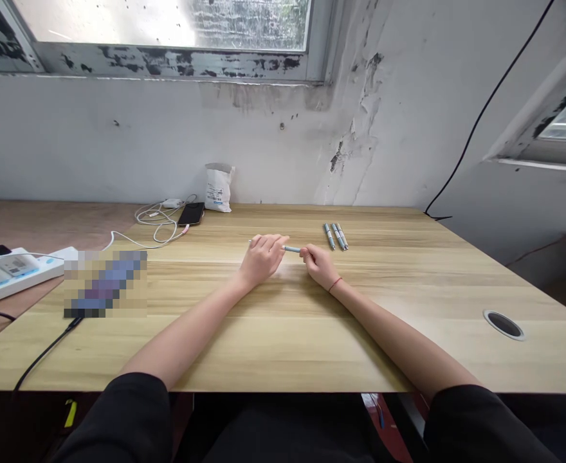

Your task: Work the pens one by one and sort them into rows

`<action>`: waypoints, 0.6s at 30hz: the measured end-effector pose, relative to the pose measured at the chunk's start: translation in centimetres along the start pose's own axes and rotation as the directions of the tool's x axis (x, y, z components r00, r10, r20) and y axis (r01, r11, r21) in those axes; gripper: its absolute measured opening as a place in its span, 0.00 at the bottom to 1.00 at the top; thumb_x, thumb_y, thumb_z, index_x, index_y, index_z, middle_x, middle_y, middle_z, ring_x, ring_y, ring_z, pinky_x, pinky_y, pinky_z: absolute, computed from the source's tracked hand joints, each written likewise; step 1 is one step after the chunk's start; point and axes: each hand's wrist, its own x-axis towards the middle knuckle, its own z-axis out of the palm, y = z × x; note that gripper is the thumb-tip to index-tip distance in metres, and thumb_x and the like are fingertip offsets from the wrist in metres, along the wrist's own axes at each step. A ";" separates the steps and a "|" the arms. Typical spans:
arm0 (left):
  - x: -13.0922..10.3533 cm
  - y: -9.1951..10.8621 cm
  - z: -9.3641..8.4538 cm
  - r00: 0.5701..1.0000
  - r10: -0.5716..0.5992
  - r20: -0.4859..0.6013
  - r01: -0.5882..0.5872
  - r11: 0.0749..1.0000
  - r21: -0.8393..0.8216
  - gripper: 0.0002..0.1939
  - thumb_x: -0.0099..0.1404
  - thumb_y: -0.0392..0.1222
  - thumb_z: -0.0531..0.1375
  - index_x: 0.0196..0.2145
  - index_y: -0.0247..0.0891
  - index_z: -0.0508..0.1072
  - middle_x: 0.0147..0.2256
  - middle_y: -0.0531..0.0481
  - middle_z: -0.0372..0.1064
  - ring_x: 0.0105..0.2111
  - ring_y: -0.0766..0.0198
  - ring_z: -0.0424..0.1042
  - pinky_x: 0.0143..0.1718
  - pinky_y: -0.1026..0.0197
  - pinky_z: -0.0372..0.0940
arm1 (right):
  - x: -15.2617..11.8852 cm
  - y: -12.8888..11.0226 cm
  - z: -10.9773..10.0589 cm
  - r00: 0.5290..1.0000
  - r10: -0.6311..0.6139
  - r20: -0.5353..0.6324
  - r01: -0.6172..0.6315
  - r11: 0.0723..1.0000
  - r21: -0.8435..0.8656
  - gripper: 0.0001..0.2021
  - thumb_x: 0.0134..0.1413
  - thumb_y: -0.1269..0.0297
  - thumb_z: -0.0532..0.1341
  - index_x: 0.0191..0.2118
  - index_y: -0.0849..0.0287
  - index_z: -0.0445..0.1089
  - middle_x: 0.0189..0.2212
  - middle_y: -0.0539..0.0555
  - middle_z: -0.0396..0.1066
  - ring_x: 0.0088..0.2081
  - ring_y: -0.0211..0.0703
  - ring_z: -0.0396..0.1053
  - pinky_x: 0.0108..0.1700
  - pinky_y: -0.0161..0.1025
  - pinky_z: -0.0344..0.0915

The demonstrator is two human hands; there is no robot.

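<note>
Sleeves [128,411]: desk's [287,347] near edge.
Left hand [264,256]: fingers extended over pen [291,249], grip hidden.
Right hand [318,263]: fingers curled round it, likely steadying.
Other pens [339,237]: toward far edge, likely for clearance.

One left hand [262,257] and one right hand [319,265] at the centre of the frame make two, with one pen [292,249] between them. Three loose pens [329,236] lie just right of centre, so four in view. Left of centre: one black phone [191,213], one white packet [219,190]. One power strip [46,262] at the left edge, one red wristband [335,284] near the middle, one round grommet [505,325] lower right, two windows [167,62], upper left and right edge
</note>
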 end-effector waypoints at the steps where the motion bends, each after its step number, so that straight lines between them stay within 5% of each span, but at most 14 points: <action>1: 0.1 -0.3 -0.1 1.000 -0.015 -0.007 0.016 1.000 0.018 0.15 0.67 0.39 0.49 0.51 0.41 0.65 0.46 0.44 0.68 0.47 0.58 0.65 0.51 0.53 0.51 | 0.0 0.1 0.0 0.999 0.030 -0.016 -0.030 0.999 0.019 0.19 0.61 0.56 0.46 0.25 0.58 0.65 0.19 0.51 0.63 0.22 0.38 0.59 0.26 0.35 0.56; 4: 0.0 -1.3 -0.1 1.000 -0.022 0.009 0.021 0.999 0.041 0.13 0.67 0.37 0.49 0.47 0.44 0.68 0.41 0.47 0.71 0.42 0.60 0.68 0.51 0.52 0.50 | 0.0 0.3 -0.1 0.998 0.052 -0.046 -0.051 0.998 0.021 0.19 0.61 0.54 0.47 0.29 0.58 0.67 0.22 0.52 0.66 0.24 0.39 0.62 0.26 0.35 0.58; 8: -0.4 -1.9 0.6 0.999 -0.023 0.023 0.023 0.999 0.028 0.12 0.67 0.37 0.50 0.45 0.44 0.69 0.38 0.48 0.72 0.40 0.60 0.68 0.48 0.51 0.50 | 0.1 0.7 -0.3 0.996 -0.073 -0.042 0.069 0.994 -0.090 0.13 0.59 0.55 0.52 0.36 0.57 0.68 0.31 0.54 0.71 0.26 0.38 0.64 0.31 0.36 0.61; 13: -0.7 -2.0 1.2 0.998 -0.050 0.032 0.050 0.999 0.022 0.10 0.67 0.38 0.50 0.42 0.43 0.70 0.36 0.48 0.72 0.38 0.60 0.69 0.44 0.51 0.50 | 0.2 1.1 -0.4 0.988 -0.155 0.028 0.157 0.956 -0.249 0.10 0.60 0.60 0.52 0.38 0.55 0.69 0.33 0.54 0.72 0.31 0.41 0.68 0.33 0.36 0.60; 18: -0.7 -2.0 1.2 0.997 -0.062 0.039 0.061 0.998 0.007 0.09 0.67 0.38 0.50 0.39 0.42 0.70 0.36 0.48 0.73 0.37 0.61 0.68 0.44 0.51 0.49 | 0.3 1.0 -0.5 0.991 -0.110 0.079 0.132 0.911 -0.391 0.11 0.60 0.63 0.51 0.35 0.57 0.70 0.30 0.55 0.72 0.31 0.42 0.67 0.29 0.35 0.56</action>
